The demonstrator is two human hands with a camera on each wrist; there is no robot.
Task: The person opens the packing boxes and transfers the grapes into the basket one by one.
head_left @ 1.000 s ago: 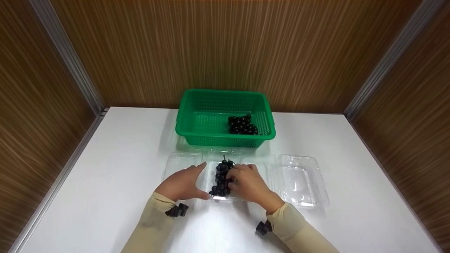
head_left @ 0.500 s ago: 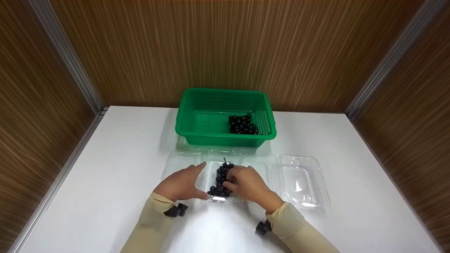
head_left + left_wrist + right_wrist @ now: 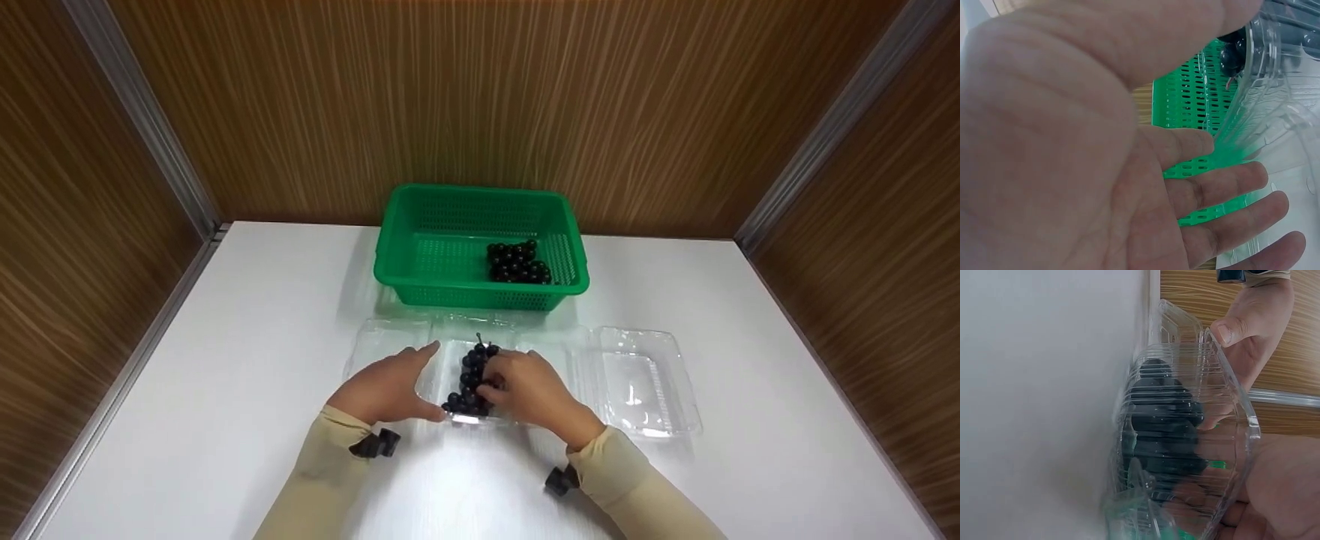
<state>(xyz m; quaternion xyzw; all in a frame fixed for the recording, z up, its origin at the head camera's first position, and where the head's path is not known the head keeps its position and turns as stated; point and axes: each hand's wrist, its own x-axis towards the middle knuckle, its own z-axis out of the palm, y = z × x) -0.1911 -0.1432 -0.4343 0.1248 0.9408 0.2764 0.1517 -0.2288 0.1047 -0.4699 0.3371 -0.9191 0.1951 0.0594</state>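
Observation:
A bunch of dark grapes (image 3: 470, 379) lies lengthwise in a clear plastic clamshell container (image 3: 469, 420), its stem toward the back. My right hand (image 3: 536, 386) reaches into the container from the right, fingers and thumb curled on the grapes' right side. Through the ribbed wall in the right wrist view, the grapes (image 3: 1165, 416) show dark beside those fingers. At the left, my left hand (image 3: 386, 386) is spread with its thumb tip at the container's front left corner. The left wrist view shows its fingers (image 3: 1224, 185) extended and apart, holding nothing.
Behind the container stands a green perforated basket (image 3: 480, 286) with another bunch of dark grapes (image 3: 517, 262) on its right side. A second clear container (image 3: 637, 386) sits open at the right. Wood-grain panels (image 3: 480, 97) enclose the white table (image 3: 247, 322).
My right thumb has shifted slightly left over the grapes, and the bunch has moved a little under it. My left hand stays at the container's corner.

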